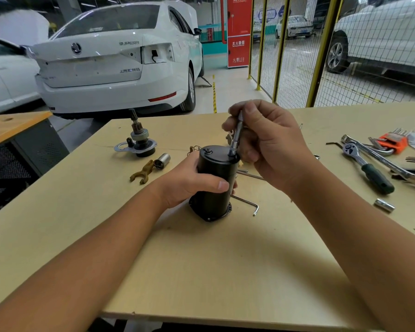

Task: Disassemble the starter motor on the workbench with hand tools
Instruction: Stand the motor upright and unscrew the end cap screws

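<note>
The black cylindrical starter motor body (213, 195) stands upright on the wooden workbench (201, 271), near its middle. My left hand (192, 180) wraps around its side, thumb across the front. My right hand (266, 142) grips a slim metal socket driver (236, 135), held almost upright with its tip on a fastener at the right edge of the motor's top cap. A second small nut (208, 150) shows on the cap's left.
At the back left lie the pinion drive assembly (139, 142), a brass shift fork (143, 172) and a small metal cylinder (163, 160). A hex key (248, 203) lies right of the motor. A ratchet (367, 168), wrenches, an orange hex-key set (393, 141) and a socket (384, 205) sit at right.
</note>
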